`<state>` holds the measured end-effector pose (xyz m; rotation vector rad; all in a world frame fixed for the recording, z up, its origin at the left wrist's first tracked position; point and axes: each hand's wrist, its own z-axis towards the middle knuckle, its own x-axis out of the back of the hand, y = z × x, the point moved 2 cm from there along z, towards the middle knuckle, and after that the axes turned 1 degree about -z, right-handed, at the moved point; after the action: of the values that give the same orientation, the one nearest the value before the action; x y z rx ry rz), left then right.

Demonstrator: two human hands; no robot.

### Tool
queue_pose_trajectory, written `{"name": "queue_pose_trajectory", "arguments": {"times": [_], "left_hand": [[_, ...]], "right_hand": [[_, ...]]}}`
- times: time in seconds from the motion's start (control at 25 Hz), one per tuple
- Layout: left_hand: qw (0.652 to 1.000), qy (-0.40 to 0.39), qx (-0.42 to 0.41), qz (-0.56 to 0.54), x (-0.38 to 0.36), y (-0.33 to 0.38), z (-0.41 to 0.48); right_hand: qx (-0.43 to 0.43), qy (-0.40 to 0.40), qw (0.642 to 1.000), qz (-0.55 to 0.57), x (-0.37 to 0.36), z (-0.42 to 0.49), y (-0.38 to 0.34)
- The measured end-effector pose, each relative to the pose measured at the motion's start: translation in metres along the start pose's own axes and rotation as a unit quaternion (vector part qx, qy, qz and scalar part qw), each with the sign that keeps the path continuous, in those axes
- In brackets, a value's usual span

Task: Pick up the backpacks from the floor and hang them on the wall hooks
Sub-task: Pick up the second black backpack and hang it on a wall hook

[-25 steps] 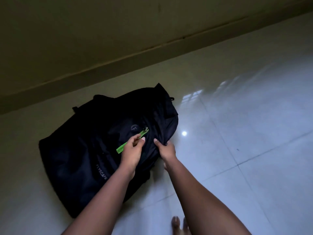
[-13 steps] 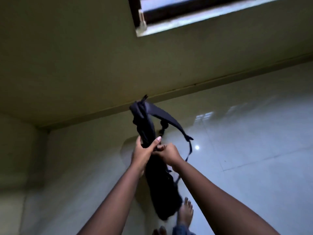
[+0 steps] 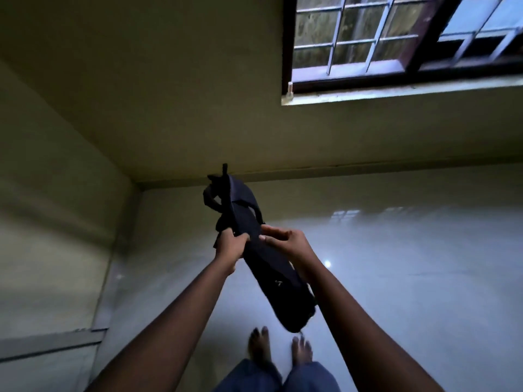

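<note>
Backpack [image 3: 263,258] matt dark cloth; floor [image 3: 410,264] glossy tile; window frame [image 3: 353,80] probably wood

Under you is a shiny, pale tiled floor [image 3: 424,301]. It runs to the far wall and to the wall on the left. Your two bare feet stand on it at the near edge, the left foot [image 3: 259,346] near the right foot [image 3: 302,352], toes pointing away. A small bright spot [image 3: 327,263] shines on the tiles, and a faint window shape [image 3: 346,215] glows farther back.
</note>
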<state>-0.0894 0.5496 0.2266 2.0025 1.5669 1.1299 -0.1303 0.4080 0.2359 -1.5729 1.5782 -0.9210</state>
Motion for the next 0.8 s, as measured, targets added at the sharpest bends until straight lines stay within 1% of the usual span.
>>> {"name": "queue_pose_trajectory", "arguments": {"times": [0.08,0.16,0.24,0.28,0.32,0.4,0.44,0.48,0.56,0.68,0.8], "left_hand": [[0.993,0.017,-0.058,0.106,0.014,0.001,-0.029],[0.969,0.024,-0.127,0.209,0.018,-0.001,-0.053],[0.95,0.038,-0.18,0.254,0.026,0.001,-0.077],[0.945,0.033,-0.193,0.264,0.028,-0.001,-0.084],[0.946,0.016,-0.193,0.26,0.032,-0.003,-0.09],[0.965,-0.031,-0.152,0.211,0.037,-0.011,-0.102],[0.975,-0.036,-0.131,0.178,0.038,-0.014,-0.107],[0.981,-0.018,-0.123,0.152,0.039,-0.015,-0.113],[0.982,0.045,-0.146,0.113,0.038,-0.015,-0.122],[0.971,0.078,-0.209,0.082,0.032,-0.011,-0.132],[0.954,0.118,-0.26,0.09,0.037,-0.009,-0.134]], "right_hand": [[-0.012,-0.004,0.999,0.052,-0.013,-0.013,-0.013],[-0.031,-0.005,0.998,0.06,-0.024,-0.016,-0.022],[-0.046,0.008,0.998,0.039,-0.029,-0.016,-0.028],[-0.054,0.015,0.998,0.04,-0.029,-0.017,-0.028],[-0.053,0.02,0.998,0.035,-0.029,-0.017,-0.026],[-0.055,0.022,0.998,-0.011,-0.027,-0.019,-0.026],[-0.053,0.017,0.998,-0.04,-0.026,-0.02,-0.023],[-0.048,0.011,0.997,-0.064,-0.024,-0.021,-0.019],[-0.031,-0.009,0.994,-0.107,-0.023,-0.029,-0.016],[0.029,-0.047,0.979,-0.198,-0.023,-0.047,-0.011],[0.069,-0.04,0.972,-0.22,-0.013,-0.061,-0.01]]}}
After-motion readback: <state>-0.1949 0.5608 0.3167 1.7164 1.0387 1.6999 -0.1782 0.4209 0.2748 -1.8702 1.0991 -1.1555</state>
